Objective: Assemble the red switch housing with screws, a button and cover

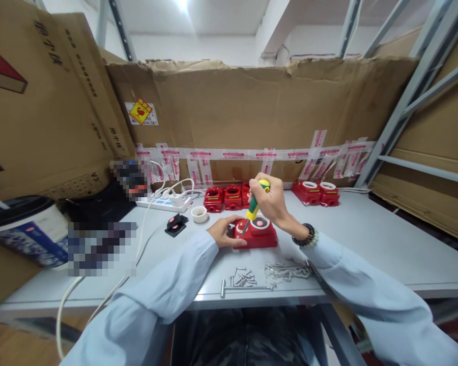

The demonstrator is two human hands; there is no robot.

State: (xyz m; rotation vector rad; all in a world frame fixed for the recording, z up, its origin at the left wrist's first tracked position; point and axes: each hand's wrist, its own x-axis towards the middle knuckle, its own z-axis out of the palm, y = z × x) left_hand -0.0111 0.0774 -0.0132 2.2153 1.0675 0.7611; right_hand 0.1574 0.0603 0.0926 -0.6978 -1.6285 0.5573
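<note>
One tilted screwdriver (pixel 253 207) above a grey table (pixel 381 239), cardboard (pixel 232 112) behind.

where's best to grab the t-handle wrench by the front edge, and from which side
Probably by the crossbar of the T-handle wrench, from its left: that thicker end lies crosswise to the shaft, sticking out leftward past the loose screws on the shaft's far side.

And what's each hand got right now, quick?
Left hand: holding the left end of the red box.
Right hand: closed around the screwdriver.
</note>
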